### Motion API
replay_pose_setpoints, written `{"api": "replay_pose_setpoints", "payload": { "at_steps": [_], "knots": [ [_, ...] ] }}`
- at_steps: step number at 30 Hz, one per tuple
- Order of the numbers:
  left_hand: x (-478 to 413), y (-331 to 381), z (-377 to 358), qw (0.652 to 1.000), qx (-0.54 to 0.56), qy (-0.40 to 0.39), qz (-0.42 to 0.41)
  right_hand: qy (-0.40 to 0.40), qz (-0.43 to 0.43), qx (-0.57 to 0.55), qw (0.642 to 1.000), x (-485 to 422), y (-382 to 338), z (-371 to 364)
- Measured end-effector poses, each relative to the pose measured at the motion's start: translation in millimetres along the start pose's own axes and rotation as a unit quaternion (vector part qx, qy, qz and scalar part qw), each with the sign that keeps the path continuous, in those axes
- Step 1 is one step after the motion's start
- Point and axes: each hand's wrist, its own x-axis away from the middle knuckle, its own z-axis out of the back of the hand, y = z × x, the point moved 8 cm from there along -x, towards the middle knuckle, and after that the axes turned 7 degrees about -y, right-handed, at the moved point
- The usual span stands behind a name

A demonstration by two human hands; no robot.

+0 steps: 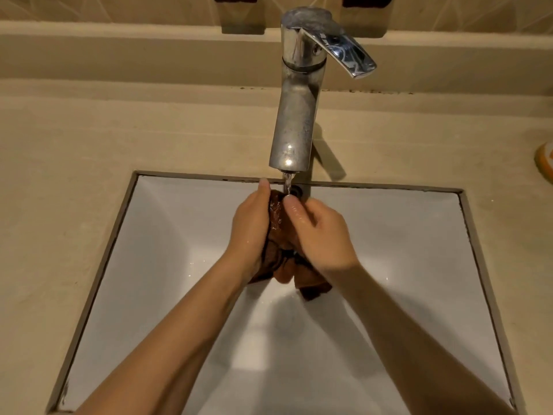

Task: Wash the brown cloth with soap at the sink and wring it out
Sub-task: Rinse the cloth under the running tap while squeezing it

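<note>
From the head camera, looking down, the chrome faucet (294, 115) stands on the beige countertop (89, 145) behind the white rectangular sink (404, 250). Its lever handle (344, 52) points to the right. A thin stream of water (288, 184) falls from the spout.

The brown cloth (279, 226) is directly beneath the spout, above the basin and bunched between both hands. It is a dark reddish brown and crumpled into folds. It looks wet, with a glistening patch at the top where the stream lands. A darker stitched edge runs through the folds. Its lower corners hang below the hands, on the side away from the faucet, and one pointed corner droops lowest under the right wrist.

The left hand (250, 232) grips the cloth just left of the stream. Its thumb points up toward the spout, and its fingers are hidden behind the fabric. The right hand (321, 238) grips the cloth just right of the stream, with its thumb pressed on the wet top of the bundle. Both forearms reach in over the basin from the near edge.

A round overflow hole (296, 191) sits in the basin's back wall behind the stream. Well to the right of the faucet, an orange and white object (545, 166) lies on the counter, cut off by the frame edge.
</note>
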Motion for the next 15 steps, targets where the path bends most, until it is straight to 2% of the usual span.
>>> {"api": "replay_pose_setpoints", "payload": {
  "at_steps": [2,5,7,12,15],
  "knots": [
    [3.3,-9.5,-9.0,0.996,0.075,0.018,0.053,0.028,-0.025,0.071,0.997,1.5,3.4,-13.3],
    [17.1,-22.5,-29.1,0.989,0.127,0.006,0.077,0.123,-0.07,0.055,0.988,-11.5,12.7,7.4],
    [20.8,-23.9,-26.3,0.99,0.116,0.02,0.076,0.117,-0.069,0.04,0.99,-18.2,16.0,10.1],
    [12.5,-7.2,-7.6,0.996,0.034,0.039,0.069,0.029,-0.11,0.026,0.993,5.7,29.0,-28.5],
    [17.6,-4.4,-17.3,0.999,-0.013,0.028,0.041,0.113,-0.108,0.023,0.987,-2.2,20.8,-4.5]
  ]
}}
